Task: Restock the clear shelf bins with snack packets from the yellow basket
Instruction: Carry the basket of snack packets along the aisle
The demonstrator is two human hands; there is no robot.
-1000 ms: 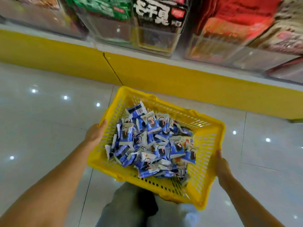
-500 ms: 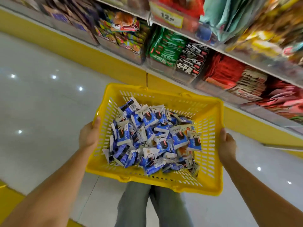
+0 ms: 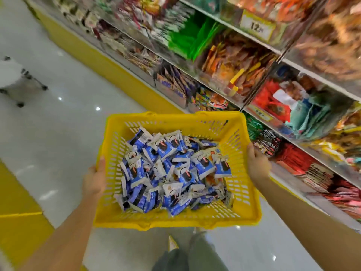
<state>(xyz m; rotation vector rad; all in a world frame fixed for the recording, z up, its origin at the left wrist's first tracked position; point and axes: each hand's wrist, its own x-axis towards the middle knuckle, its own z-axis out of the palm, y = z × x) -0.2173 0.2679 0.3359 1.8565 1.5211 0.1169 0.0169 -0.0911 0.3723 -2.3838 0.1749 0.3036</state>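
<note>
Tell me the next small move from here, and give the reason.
Probably shift the yellow basket onto the left hand alone, freeing the right hand. Both hands now have a grip on its sides, so neither can lift the snack packets heaped inside toward the shelf bins, which stand on the right.

Your head camera looks steeply down, close over the yellow basket (image 3: 172, 119), shelf bins (image 3: 230, 75) slanting away at right.
</note>
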